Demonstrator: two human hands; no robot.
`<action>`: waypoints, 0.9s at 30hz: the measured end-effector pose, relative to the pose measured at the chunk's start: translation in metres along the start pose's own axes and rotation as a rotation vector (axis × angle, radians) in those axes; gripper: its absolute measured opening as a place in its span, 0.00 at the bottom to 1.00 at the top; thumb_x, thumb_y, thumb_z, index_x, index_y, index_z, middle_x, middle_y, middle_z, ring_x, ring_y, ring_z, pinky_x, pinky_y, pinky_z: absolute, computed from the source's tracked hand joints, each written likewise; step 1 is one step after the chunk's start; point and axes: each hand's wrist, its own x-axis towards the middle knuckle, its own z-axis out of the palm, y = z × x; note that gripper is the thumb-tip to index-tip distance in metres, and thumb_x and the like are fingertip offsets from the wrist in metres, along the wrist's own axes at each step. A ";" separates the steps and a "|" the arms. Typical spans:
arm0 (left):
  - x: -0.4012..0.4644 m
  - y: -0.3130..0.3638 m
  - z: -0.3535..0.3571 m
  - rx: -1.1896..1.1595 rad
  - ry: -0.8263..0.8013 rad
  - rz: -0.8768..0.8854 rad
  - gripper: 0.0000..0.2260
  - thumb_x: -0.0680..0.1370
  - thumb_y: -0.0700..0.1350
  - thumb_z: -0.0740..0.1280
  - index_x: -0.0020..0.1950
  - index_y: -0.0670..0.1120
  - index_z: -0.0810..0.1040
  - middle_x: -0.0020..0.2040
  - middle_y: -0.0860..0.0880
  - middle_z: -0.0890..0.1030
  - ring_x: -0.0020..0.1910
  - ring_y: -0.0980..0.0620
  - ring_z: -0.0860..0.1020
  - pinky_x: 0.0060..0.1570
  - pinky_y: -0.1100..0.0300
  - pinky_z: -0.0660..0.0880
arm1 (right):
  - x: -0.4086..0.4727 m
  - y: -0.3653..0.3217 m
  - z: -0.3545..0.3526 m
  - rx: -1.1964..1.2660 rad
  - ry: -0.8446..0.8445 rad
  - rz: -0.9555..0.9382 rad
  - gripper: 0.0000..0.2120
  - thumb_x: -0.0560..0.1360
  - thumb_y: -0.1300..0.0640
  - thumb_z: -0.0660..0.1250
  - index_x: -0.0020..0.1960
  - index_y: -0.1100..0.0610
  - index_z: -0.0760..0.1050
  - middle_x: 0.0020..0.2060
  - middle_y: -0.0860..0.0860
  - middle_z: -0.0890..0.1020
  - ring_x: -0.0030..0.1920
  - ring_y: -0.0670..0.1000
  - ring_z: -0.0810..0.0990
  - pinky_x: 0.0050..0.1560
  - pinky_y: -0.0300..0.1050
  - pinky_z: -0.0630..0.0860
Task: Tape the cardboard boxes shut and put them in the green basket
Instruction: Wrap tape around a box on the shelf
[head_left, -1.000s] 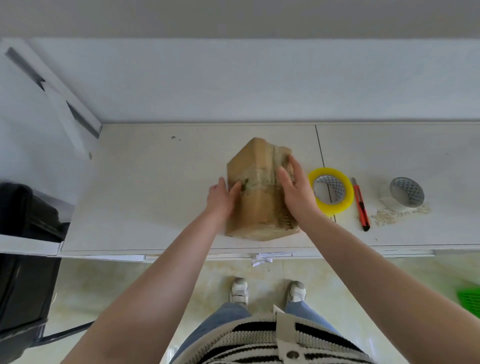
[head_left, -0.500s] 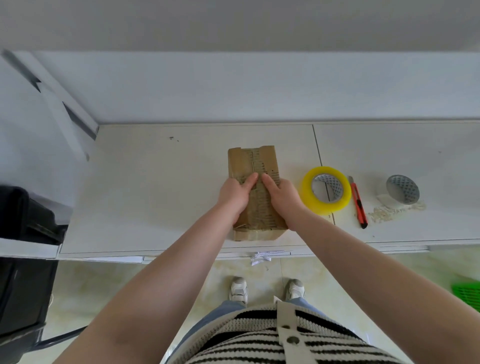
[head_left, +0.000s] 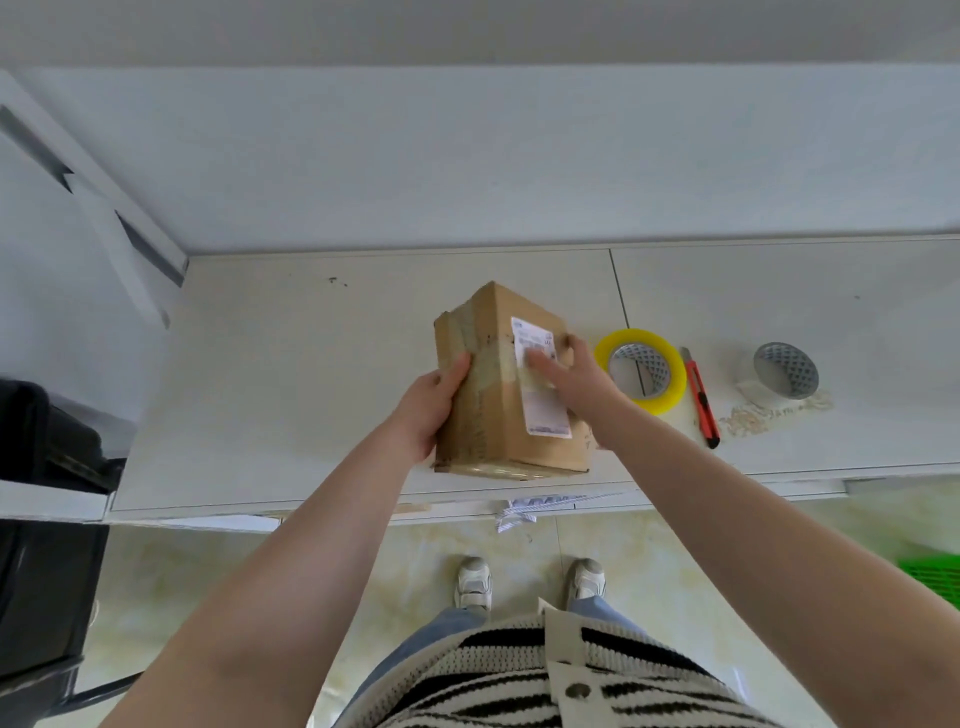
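A brown cardboard box (head_left: 493, 405) with a white label and clear tape bands is tilted on the white counter (head_left: 291, 395) near its front edge. My left hand (head_left: 426, 410) grips its left side, thumb on the upper face. My right hand (head_left: 571, 379), blurred by motion, holds the right side with the thumb across the label and a finger curled over the right edge. A yellow-cored tape roll (head_left: 670, 389) lies just right of the box. A corner of the green basket (head_left: 935, 574) shows on the floor at the far right edge.
A red utility knife (head_left: 701, 405) lies right of the yellow roll, then a grey tape roll (head_left: 785, 371) with paper scraps around it. A black case (head_left: 41, 519) stands at the left. The wall closes the counter at the back.
The box has been turned over: the seam face that both hands pressed is now out of sight and the labelled face is up. My hands moved from the top to the two sides.
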 end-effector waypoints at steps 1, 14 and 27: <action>0.003 -0.001 -0.001 0.070 0.099 0.075 0.25 0.78 0.61 0.63 0.64 0.43 0.78 0.57 0.47 0.83 0.56 0.48 0.81 0.53 0.56 0.79 | 0.001 0.003 0.004 -0.017 0.017 -0.007 0.39 0.74 0.39 0.68 0.77 0.50 0.55 0.65 0.52 0.74 0.51 0.49 0.78 0.41 0.39 0.73; 0.012 0.008 0.019 0.876 0.608 0.169 0.49 0.69 0.72 0.66 0.80 0.53 0.45 0.63 0.45 0.75 0.57 0.43 0.79 0.42 0.56 0.68 | 0.008 0.020 0.067 0.008 0.032 0.139 0.30 0.75 0.31 0.57 0.59 0.56 0.71 0.47 0.53 0.82 0.46 0.54 0.82 0.50 0.54 0.82; 0.019 0.006 -0.008 0.643 0.416 0.152 0.25 0.67 0.66 0.73 0.56 0.52 0.77 0.56 0.51 0.83 0.55 0.48 0.81 0.51 0.56 0.76 | 0.004 0.014 0.062 0.103 -0.012 0.089 0.19 0.80 0.40 0.57 0.57 0.54 0.74 0.44 0.50 0.82 0.43 0.49 0.82 0.33 0.41 0.75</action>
